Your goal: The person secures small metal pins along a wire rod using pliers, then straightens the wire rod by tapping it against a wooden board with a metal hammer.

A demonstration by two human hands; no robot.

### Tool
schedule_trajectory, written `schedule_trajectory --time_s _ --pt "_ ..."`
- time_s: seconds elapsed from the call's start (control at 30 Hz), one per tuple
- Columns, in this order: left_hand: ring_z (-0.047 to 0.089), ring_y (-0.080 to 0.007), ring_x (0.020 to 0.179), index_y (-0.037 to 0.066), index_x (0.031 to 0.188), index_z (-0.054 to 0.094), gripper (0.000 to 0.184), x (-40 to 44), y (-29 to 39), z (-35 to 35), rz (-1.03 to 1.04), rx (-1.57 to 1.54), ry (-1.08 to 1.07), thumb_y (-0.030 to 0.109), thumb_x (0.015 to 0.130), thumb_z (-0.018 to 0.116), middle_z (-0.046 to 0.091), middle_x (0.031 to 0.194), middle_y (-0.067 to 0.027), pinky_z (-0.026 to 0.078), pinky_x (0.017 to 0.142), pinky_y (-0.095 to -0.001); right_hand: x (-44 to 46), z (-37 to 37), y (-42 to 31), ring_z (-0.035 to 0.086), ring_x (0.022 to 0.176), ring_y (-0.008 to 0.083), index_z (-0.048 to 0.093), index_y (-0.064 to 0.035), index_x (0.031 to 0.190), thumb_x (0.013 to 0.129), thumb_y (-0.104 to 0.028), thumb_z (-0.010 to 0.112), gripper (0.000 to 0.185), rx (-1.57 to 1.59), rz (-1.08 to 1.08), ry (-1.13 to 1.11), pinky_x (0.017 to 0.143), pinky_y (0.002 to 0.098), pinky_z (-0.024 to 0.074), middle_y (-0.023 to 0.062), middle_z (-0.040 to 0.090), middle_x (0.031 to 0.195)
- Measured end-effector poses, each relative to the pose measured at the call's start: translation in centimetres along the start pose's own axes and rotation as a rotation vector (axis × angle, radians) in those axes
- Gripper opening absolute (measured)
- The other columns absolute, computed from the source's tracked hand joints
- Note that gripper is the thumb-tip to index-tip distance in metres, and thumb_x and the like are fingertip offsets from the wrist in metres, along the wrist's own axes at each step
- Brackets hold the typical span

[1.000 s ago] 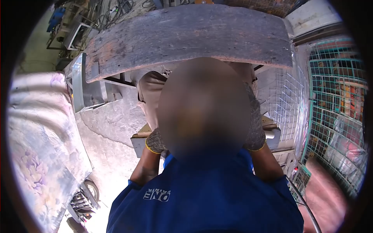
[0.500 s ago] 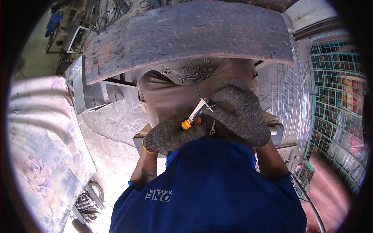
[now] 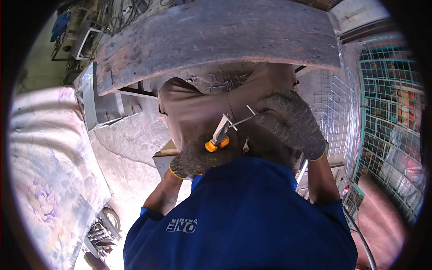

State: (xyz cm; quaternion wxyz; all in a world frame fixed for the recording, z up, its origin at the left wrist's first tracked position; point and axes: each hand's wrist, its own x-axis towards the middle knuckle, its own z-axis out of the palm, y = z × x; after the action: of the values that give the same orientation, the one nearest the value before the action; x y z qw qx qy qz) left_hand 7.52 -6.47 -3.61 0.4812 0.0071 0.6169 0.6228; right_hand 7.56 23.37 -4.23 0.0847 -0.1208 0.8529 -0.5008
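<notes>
My left hand (image 3: 198,155), in a dark knitted glove, is closed around a pliers-like tool (image 3: 220,132) with orange handles and silver metal jaws. Those jaws point up and away from my body, against one end of a thin metal rod (image 3: 243,121) that has short crosspieces at both ends. At the rod's far end is my right hand (image 3: 294,121), gloved too, with bent fingers that appear to pinch it; the fingertips are partly hidden. A small metal key-like piece (image 3: 245,145) hangs over my lap between the hands.
A worn wooden bench (image 3: 216,36) spans the space ahead of my knees. Several short metal pieces (image 3: 227,83) lie on the floor under it. Green wire mesh (image 3: 387,112) stands at right, floral cloth (image 3: 49,180) at left.
My right hand has moved right and away from the pliers-like tool. More of the thin rod now shows between the hands. The tool has shifted slightly left.
</notes>
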Motion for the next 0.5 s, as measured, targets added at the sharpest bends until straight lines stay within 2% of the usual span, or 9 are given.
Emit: schedule_trajectory --time_s 0.03,0.07,0.13,0.17,0.23,0.27,0.37,0.43,0.5 --pt "0.064 -0.0091 0.063 0.002 0.109 0.061 0.034 0.0 -0.5 0.1 0.006 -0.039 0.016 0.018 0.083 0.076 0.067 0.081 -0.0056 0.051 0.054 -0.0205 0.0 0.3 -0.3 0.059 0.112 0.0319 0.061 -0.0101 0.123 0.076 -0.032 0.077 0.054 0.182 0.079 0.013 0.098 0.0414 0.0454 0.0121 0.062 0.119" --pt "0.064 -0.0091 0.063 0.002 0.109 0.061 0.034 -0.1 0.4 0.3 0.005 -0.036 0.018 0.018 0.083 0.076 0.067 0.081 -0.0056 0.051 0.054 -0.0205 0.4 0.2 -1.4 0.059 0.112 0.0319 0.061 -0.0101 0.123 0.076 -0.032 0.077 0.054 0.185 0.077 0.014 0.098 0.0414 0.0454 0.0121 0.062 0.119" --pt "0.064 -0.0090 0.065 0.002 0.109 0.061 0.035 -0.1 2.5 0.6 -0.239 0.004 0.036 0.018 0.082 0.077 0.067 0.081 -0.0051 0.051 0.055 -0.0212 1.5 -0.5 -4.1 0.062 0.105 0.0316 0.062 -0.0099 0.121 0.082 -0.032 0.073 0.046 -0.181 -0.016 0.009 0.093 0.0421 0.0482 0.0121 0.064 0.113" --pt "0.064 -0.0090 0.065 0.002 0.109 0.061 0.035 0.0 2.4 0.6 -0.239 0.008 0.035 0.018 0.082 0.077 0.067 0.081 -0.0051 0.051 0.055 -0.0212 1.6 -0.6 -4.3 0.062 0.105 0.0316 0.062 -0.0099 0.121 0.082 -0.032 0.073 0.046 -0.180 -0.016 0.014 0.093 0.0421 0.0482 0.0121 0.064 0.113" --pt "0.064 -0.0106 0.067 0.003 0.110 0.060 0.035 0.1 1.7 0.6 -0.172 -0.010 0.074 0.016 0.082 0.077 0.067 0.083 -0.0055 0.052 0.056 -0.0227 1.7 -0.7 -4.5 0.056 0.119 0.0235 0.057 -0.0023 0.127 0.092 -0.012 0.059 0.036 -0.233 0.091 -0.112 0.099 0.0364 0.0485 0.0145 0.056 0.130" --pt "0.064 -0.0106 0.067 0.003 0.110 0.060 0.035 0.2 0.8 0.5 -0.172 -0.011 0.074 0.016 0.082 0.077 0.067 0.083 -0.0055 0.052 0.056 -0.0227 1.8 -0.6 -4.3 0.056 0.119 0.0235 0.057 -0.0023 0.127 0.092 -0.012 0.059 0.036 -0.234 0.091 -0.113 0.099 0.0364 0.0485 0.0145 0.056 0.130" --pt "0.065 -0.0127 0.068 0.003 0.114 0.058 0.037 0.7 -0.4 0.6 -0.031 -0.113 0.068 0.014 0.083 0.076 0.066 0.084 -0.0061 0.052 0.056 -0.0244 2.3 0.0 -3.1 0.056 0.119 0.0254 0.052 0.0002 0.131 0.094 -0.012 0.055 0.039 0.031 0.091 -0.234 0.102 0.0359 0.0475 0.0150 0.055 0.131" --pt "0.057 -0.0047 0.062 0.007 0.113 0.062 0.042 0.9 -0.1 1.0 0.018 -0.072 0.014 0.034 0.083 0.076 0.064 0.081 -0.0001 0.045 0.051 -0.0184 2.6 0.6 -2.6 0.065 0.097 0.0293 0.068 -0.0102 0.112 0.087 -0.035 0.067 0.035 -0.034 -0.104 -0.022 0.083 0.0394 0.0523 0.0116 0.069 0.102" --pt "0.057 -0.0050 0.063 0.007 0.114 0.061 0.040 0.8 0.5 1.4 0.021 -0.100 0.026 0.031 0.084 0.075 0.064 0.080 0.0001 0.045 0.053 -0.0190 2.7 0.4 -2.9 0.066 0.097 0.0287 0.069 -0.0105 0.110 0.087 -0.033 0.067 0.033 -0.010 -0.094 -0.025 0.082 0.0385 0.0528 0.0112 0.069 0.103"
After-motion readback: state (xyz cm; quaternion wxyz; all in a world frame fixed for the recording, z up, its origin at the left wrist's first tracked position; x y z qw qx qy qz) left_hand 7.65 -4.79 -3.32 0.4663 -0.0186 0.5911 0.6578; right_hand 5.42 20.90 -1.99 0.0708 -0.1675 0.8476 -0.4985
